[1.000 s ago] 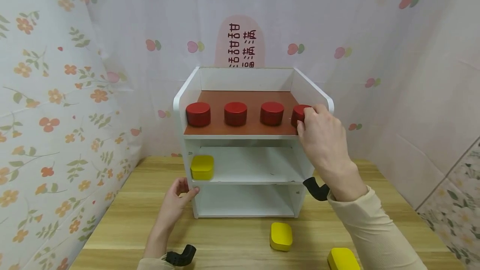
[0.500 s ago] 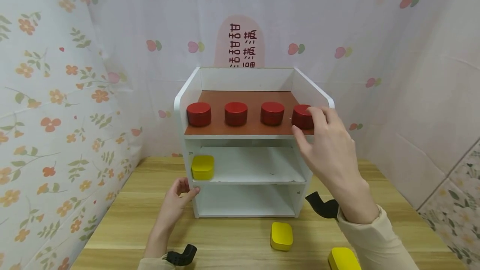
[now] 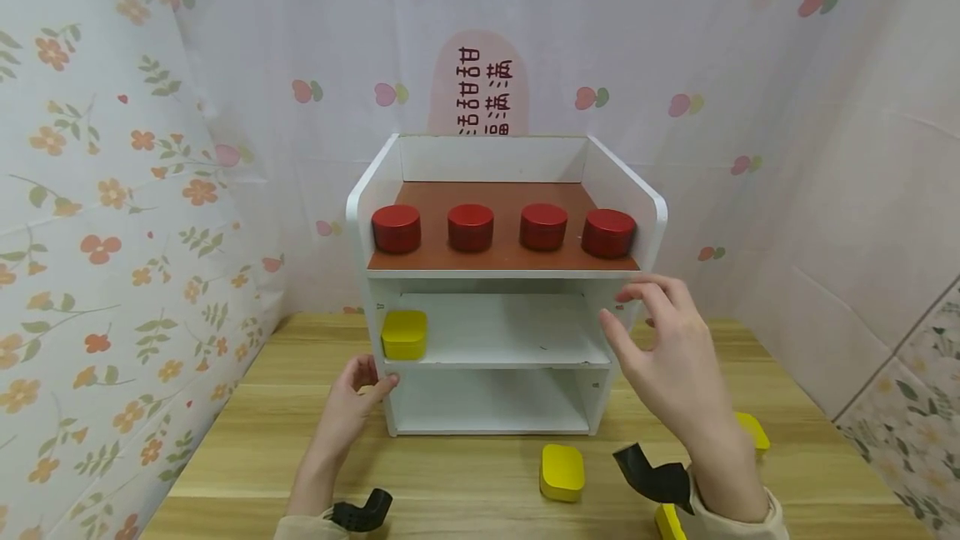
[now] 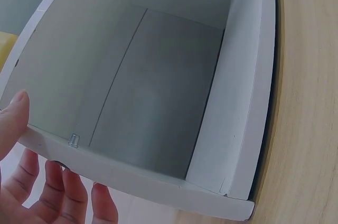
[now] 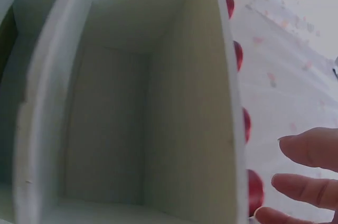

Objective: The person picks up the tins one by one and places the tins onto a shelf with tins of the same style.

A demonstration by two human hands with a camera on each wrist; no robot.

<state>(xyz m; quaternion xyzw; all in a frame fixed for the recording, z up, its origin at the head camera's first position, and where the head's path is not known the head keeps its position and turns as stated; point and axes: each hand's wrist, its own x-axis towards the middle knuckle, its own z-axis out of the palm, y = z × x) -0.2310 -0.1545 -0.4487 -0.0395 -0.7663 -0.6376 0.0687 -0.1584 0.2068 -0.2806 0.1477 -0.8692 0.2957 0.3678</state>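
A small white shelf unit (image 3: pixel 491 327) with a brown top board stands on the table. My left hand (image 3: pixel 347 411) holds its left side panel, thumb at the front edge and fingers curled round the outside, as the left wrist view also shows. Several round red tins stand in a row on the top board, the rightmost red tin (image 3: pixel 609 234) near the right side panel. My right hand (image 3: pixel 671 357) hovers in front of the unit's right side, below that tin, fingers spread and holding nothing. A yellow square box (image 3: pixel 404 336) sits at the left of the middle shelf.
On the wooden table (image 3: pixel 240 457), a yellow box (image 3: pixel 562 473) lies before the unit. Another yellow box (image 3: pixel 669 522) is partly hidden by my right wrist, and a third yellow box (image 3: pixel 753 432) shows beyond it. A patterned curtain (image 3: pixel 330 40) hangs behind.
My right hand has let go of the rightmost red tin and moved down and away from it. The tin stays on the top board. My left hand has not moved.
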